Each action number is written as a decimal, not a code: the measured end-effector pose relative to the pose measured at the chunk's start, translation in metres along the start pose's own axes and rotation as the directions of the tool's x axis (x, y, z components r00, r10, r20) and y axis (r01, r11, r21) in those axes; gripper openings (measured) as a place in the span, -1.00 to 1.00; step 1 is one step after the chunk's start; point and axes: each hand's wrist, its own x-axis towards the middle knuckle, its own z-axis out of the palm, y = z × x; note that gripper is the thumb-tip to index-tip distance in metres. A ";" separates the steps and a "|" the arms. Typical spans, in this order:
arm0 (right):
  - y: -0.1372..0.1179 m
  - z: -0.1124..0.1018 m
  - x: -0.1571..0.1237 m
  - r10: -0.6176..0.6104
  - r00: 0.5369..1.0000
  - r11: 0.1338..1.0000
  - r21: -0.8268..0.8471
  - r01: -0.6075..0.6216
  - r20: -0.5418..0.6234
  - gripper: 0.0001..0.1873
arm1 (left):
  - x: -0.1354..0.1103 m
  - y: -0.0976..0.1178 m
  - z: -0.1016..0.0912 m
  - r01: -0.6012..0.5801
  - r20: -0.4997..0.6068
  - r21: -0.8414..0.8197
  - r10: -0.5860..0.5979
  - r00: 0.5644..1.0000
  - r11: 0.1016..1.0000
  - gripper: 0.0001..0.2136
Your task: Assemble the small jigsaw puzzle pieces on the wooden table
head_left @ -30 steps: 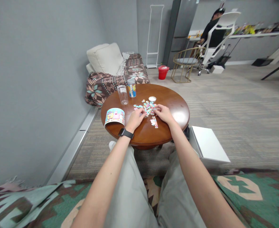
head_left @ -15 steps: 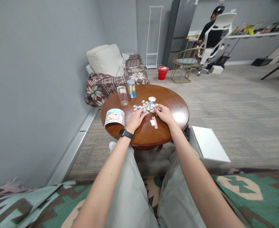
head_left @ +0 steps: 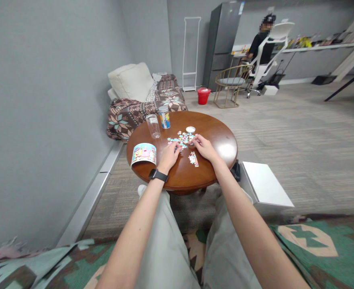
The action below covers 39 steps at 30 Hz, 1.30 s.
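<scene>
Text: none legible | tin: printed label, unreadable | fridge sticker: too small to read

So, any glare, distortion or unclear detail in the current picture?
Head view: white glare at the right of the round table; loose puzzle pieces too small to show clear prints; forearms look enlarged toward the bottom edge, likely wide-angle distortion.

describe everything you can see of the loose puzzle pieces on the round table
The loose puzzle pieces are small, knobbed and card-like, in light blue, pink, yellow and white. They lie in an uneven patch on the brown round table, beside a round white disc. The left hand reaches their near side, the right hand their right side; whether either pinches one is too small to tell.
</scene>
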 end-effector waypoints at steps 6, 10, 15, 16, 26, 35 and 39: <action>-0.008 0.006 0.001 -0.191 0.971 0.928 -0.297 0.226 0.142 -0.80 | 0.000 -0.004 0.001 0.070 -0.008 0.040 -0.070 0.998 0.997 -0.91; -0.008 0.006 0.001 -0.153 0.986 0.906 -0.389 0.169 0.072 -0.80 | 0.001 -0.008 0.002 0.120 -0.061 -0.012 -0.120 0.991 0.993 -0.91; -0.005 0.005 0.001 -0.145 0.989 0.917 -0.372 0.141 0.018 -0.80 | 0.002 -0.009 0.001 0.081 -0.122 -0.105 -0.094 0.988 0.991 -0.89; -0.004 0.005 0.001 -0.145 0.989 0.934 -0.329 0.139 0.008 -0.82 | 0.002 -0.009 0.002 0.040 -0.122 -0.138 -0.057 0.991 0.990 -0.90; 0.000 -0.002 0.004 0.216 0.972 0.966 0.166 -0.198 -0.095 -0.87 | 0.002 -0.013 0.008 -0.006 0.044 -0.321 0.022 0.999 0.947 -0.94; -0.002 -0.003 0.003 0.157 0.984 0.967 0.216 -0.136 -0.081 -0.78 | 0.004 -0.020 0.009 -0.081 -0.048 -0.177 0.073 0.996 0.981 -0.90; 0.000 -0.001 0.004 0.188 0.981 0.932 0.326 -0.160 -0.056 -0.79 | 0.004 -0.018 0.008 -0.085 -0.083 -0.162 0.072 0.994 0.983 -0.92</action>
